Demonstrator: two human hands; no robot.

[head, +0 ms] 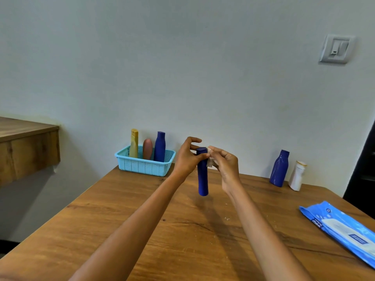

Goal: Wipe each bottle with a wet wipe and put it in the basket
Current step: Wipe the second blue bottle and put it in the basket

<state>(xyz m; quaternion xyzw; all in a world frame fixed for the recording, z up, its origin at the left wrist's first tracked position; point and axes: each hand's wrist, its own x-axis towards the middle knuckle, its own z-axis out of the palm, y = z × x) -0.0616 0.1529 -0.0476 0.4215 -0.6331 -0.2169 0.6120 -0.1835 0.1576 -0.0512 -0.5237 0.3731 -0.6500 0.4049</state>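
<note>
Broadly, the wooden tabletop spreads wide, its near and middle stretch bare, its far edge meeting the wall. One blue wipes pack lies at the right edge. One light-blue basket sits at the far left corner holding three bottles: yellow, reddish, dark blue. Two more bottles, a dark blue one and a white one, stand far right, well apart from the basket. Mid-air, above the middle, the left hand grips one upright blue bottle near its cap; the right hand pinches a wet wipe against it.
</note>
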